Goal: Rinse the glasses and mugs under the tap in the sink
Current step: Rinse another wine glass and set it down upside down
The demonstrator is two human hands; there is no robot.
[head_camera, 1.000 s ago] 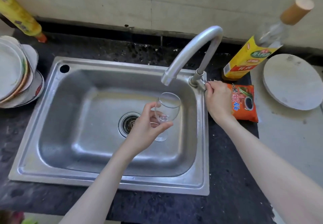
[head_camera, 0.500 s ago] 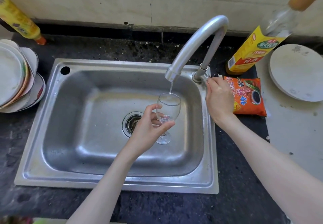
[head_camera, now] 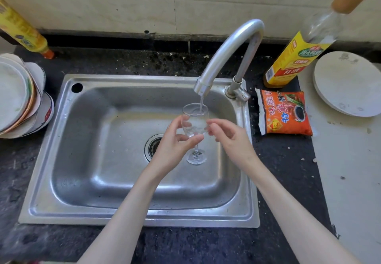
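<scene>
Glass: I see 1 clear stemmed wine glass (head_camera: 194, 123) held upright above the basin, its mouth right under the spout, its round foot hanging free above the basin floor.
Water: a thin stream (head_camera: 201, 104) falls from the spout into the glass bowl.
Tap: curved grey metal tap (head_camera: 226, 51), rooted at the basin's far right corner and arching left over the basin.
Sink: rectangular stainless steel sink (head_camera: 86, 140) set into the bench, with a round drain (head_camera: 152, 146) just left of the hands.
Left hand: my left hand (head_camera: 175, 142) grips the glass bowl from the left, thumb curled across the near side, fingers round the far side.
Right hand: my right hand (head_camera: 231, 138) sits at the right side of the bowl with curled fingers, fingertips touching the glass; I cannot tell whether it truly pinches.
Bench: dark speckled stone bench (head_camera: 278, 177) around the sink.
Plates, left: a stack of pale plates (head_camera: 18, 94) leaning at the bench's left edge.
Plate, right: 1 round white plate (head_camera: 348, 82) lying flat on the pale surface at right.
Packet: orange sauce packet (head_camera: 285, 113) lying flat just right of the sink.
Bottle, right: clear bottle with yellow label and tan cap (head_camera: 296, 57), behind the packet.
Bottle, left: yellow bottle with orange cap (head_camera: 22, 33) at the far left by the wall.
</scene>
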